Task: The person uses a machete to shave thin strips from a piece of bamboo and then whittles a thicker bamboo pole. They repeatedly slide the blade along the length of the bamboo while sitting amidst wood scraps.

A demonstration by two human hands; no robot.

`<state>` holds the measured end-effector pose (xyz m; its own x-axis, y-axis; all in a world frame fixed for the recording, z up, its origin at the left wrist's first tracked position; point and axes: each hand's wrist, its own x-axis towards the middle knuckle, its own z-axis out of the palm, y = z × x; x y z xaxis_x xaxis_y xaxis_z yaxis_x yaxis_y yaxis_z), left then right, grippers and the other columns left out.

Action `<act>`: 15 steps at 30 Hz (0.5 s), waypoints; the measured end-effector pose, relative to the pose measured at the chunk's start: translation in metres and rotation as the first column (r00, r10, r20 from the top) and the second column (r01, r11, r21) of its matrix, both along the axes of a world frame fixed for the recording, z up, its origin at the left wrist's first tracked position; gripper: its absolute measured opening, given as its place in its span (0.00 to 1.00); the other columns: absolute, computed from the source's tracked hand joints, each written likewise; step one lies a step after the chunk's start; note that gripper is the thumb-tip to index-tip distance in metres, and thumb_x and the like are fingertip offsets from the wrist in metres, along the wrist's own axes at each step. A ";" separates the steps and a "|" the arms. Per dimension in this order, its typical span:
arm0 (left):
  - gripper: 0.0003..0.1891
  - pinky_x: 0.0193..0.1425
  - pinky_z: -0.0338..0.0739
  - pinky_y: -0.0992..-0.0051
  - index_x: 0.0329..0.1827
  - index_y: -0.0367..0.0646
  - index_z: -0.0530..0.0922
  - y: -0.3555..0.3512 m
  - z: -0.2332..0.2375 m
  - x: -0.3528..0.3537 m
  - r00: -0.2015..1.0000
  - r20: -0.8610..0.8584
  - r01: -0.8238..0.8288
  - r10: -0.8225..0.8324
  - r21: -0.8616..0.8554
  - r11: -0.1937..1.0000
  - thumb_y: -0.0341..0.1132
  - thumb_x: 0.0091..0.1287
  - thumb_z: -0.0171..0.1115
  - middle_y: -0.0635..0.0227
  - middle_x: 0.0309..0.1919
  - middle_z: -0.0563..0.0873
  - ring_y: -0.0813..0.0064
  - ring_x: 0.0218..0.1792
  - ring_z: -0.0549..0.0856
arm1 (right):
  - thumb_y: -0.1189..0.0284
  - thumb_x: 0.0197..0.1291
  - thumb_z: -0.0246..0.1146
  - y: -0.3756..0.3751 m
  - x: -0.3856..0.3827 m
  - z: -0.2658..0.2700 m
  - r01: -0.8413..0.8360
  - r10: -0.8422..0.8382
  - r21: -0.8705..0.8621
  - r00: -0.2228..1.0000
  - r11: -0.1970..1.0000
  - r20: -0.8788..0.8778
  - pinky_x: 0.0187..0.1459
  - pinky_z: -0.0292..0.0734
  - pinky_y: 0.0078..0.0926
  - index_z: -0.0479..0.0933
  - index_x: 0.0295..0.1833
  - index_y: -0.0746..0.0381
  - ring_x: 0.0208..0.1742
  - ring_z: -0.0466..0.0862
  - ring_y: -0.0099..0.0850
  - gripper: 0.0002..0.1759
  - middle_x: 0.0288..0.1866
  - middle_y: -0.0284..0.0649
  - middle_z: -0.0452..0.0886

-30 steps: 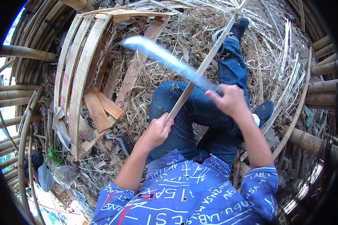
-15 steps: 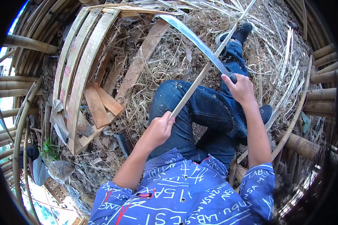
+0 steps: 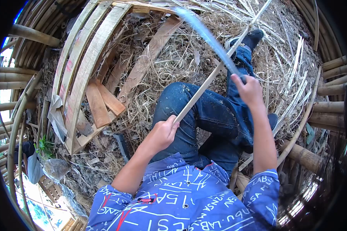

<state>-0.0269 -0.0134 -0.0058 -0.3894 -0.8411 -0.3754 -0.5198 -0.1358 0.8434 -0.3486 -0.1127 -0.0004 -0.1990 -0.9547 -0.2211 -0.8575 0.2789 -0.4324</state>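
Note:
A long, narrow bamboo strip (image 3: 201,89) slants up and to the right across my bent knee, its near end in my closed left hand (image 3: 166,131). My right hand (image 3: 251,91) is wrapped round the dark handle of a machete (image 3: 205,35). The long blade, smeared by motion, points to the upper left. It crosses the strip about midway along, right at the strip's edge. The strip's far end reaches past my outstretched foot.
A wooden slatted crate (image 3: 89,57) lies to the left, with loose boards (image 3: 98,104) by it. A dark, flat tool (image 3: 122,147) is near my left forearm. Curly shavings (image 3: 173,61) cover the ground. Thin split strips (image 3: 298,86) lie at the right, by bamboo poles (image 3: 304,156).
The machete has shifted slightly in my right hand, and its blade is now blurred. My left hand keeps hold of the strip in nearly the same place. The view has turned a little.

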 end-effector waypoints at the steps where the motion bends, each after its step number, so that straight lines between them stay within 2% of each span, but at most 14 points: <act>1: 0.10 0.32 0.74 0.58 0.42 0.33 0.72 0.000 -0.002 -0.001 1.000 0.018 0.020 -0.019 -0.010 1.000 0.33 0.77 0.50 0.45 0.23 0.80 0.43 0.28 0.82 | 0.35 0.60 0.59 -0.003 -0.010 0.001 0.022 -0.023 -0.011 0.999 1.000 -0.029 0.40 0.80 0.44 0.85 0.31 0.61 0.33 0.87 0.48 0.36 0.26 0.48 0.85; 2: 0.10 0.32 0.74 0.58 0.42 0.33 0.72 -0.001 -0.003 -0.002 1.000 0.011 0.015 -0.014 -0.018 1.000 0.33 0.77 0.50 0.45 0.23 0.80 0.43 0.28 0.82 | 0.34 0.60 0.59 -0.006 -0.016 0.001 0.044 -0.045 -0.025 0.997 0.999 -0.058 0.41 0.80 0.44 0.84 0.30 0.62 0.33 0.87 0.48 0.37 0.26 0.48 0.85; 4: 0.10 0.33 0.74 0.56 0.42 0.33 0.71 0.000 -0.006 -0.002 0.999 0.026 0.027 -0.026 -0.068 0.997 0.33 0.77 0.51 0.43 0.25 0.81 0.40 0.30 0.82 | 0.34 0.61 0.57 0.000 -0.012 0.003 0.034 -0.031 0.053 0.998 0.998 -0.053 0.40 0.80 0.45 0.83 0.30 0.63 0.33 0.87 0.48 0.38 0.26 0.51 0.84; 5: 0.10 0.33 0.74 0.56 0.42 0.33 0.71 0.000 -0.006 -0.003 1.000 0.022 0.016 -0.015 -0.068 0.998 0.33 0.77 0.51 0.43 0.25 0.81 0.40 0.30 0.82 | 0.35 0.61 0.58 0.008 -0.004 0.007 0.012 -0.014 0.077 1.000 0.997 0.016 0.39 0.79 0.47 0.84 0.30 0.64 0.33 0.87 0.49 0.38 0.26 0.52 0.84; 8: 0.09 0.33 0.74 0.55 0.43 0.33 0.72 0.001 -0.005 -0.004 1.000 -0.005 -0.009 0.009 -0.070 0.998 0.32 0.77 0.51 0.41 0.25 0.81 0.39 0.31 0.82 | 0.38 0.58 0.63 0.041 0.040 0.006 -0.129 0.125 0.031 0.984 0.991 0.128 0.38 0.80 0.46 0.85 0.34 0.64 0.33 0.86 0.53 0.34 0.26 0.54 0.84; 9: 0.09 0.33 0.73 0.53 0.43 0.33 0.72 0.000 -0.001 -0.004 1.000 -0.001 -0.010 0.010 -0.042 0.999 0.32 0.76 0.52 0.39 0.25 0.80 0.37 0.33 0.82 | 0.36 0.57 0.63 0.052 0.051 -0.002 -0.200 0.196 0.016 0.969 0.980 0.151 0.38 0.80 0.48 0.84 0.32 0.64 0.33 0.86 0.54 0.36 0.26 0.55 0.83; 10: 0.08 0.34 0.73 0.50 0.44 0.34 0.72 0.000 0.002 -0.003 1.000 0.004 -0.009 0.009 -0.016 1.000 0.32 0.75 0.53 0.37 0.25 0.80 0.35 0.35 0.81 | 0.34 0.55 0.63 0.061 0.062 -0.008 -0.301 0.302 -0.030 0.951 0.953 0.067 0.37 0.80 0.48 0.82 0.29 0.63 0.31 0.86 0.53 0.37 0.24 0.54 0.83; 12: 0.09 0.34 0.73 0.50 0.44 0.33 0.72 -0.001 0.002 -0.001 1.000 0.018 0.000 0.000 -0.012 1.000 0.32 0.76 0.53 0.37 0.25 0.80 0.35 0.34 0.82 | 0.32 0.53 0.63 0.062 0.067 -0.006 -0.389 0.390 -0.067 0.921 0.919 -0.008 0.36 0.80 0.48 0.80 0.26 0.63 0.29 0.85 0.52 0.39 0.23 0.52 0.82; 14: 0.09 0.34 0.73 0.51 0.44 0.33 0.72 0.000 0.003 0.002 1.000 0.026 0.012 -0.011 -0.011 1.000 0.32 0.76 0.53 0.37 0.25 0.80 0.36 0.34 0.82 | 0.31 0.52 0.63 0.051 0.057 -0.001 -0.409 0.407 -0.066 0.912 0.910 -0.043 0.35 0.79 0.47 0.80 0.27 0.62 0.29 0.85 0.51 0.39 0.22 0.51 0.82; 15: 0.09 0.34 0.73 0.51 0.44 0.33 0.72 0.001 0.001 0.003 1.000 -0.004 0.006 -0.006 0.014 1.000 0.32 0.76 0.52 0.37 0.25 0.80 0.36 0.34 0.82 | 0.31 0.52 0.63 0.044 0.048 -0.004 -0.369 0.366 -0.094 0.929 0.925 -0.045 0.36 0.79 0.48 0.81 0.27 0.61 0.29 0.85 0.51 0.39 0.23 0.51 0.83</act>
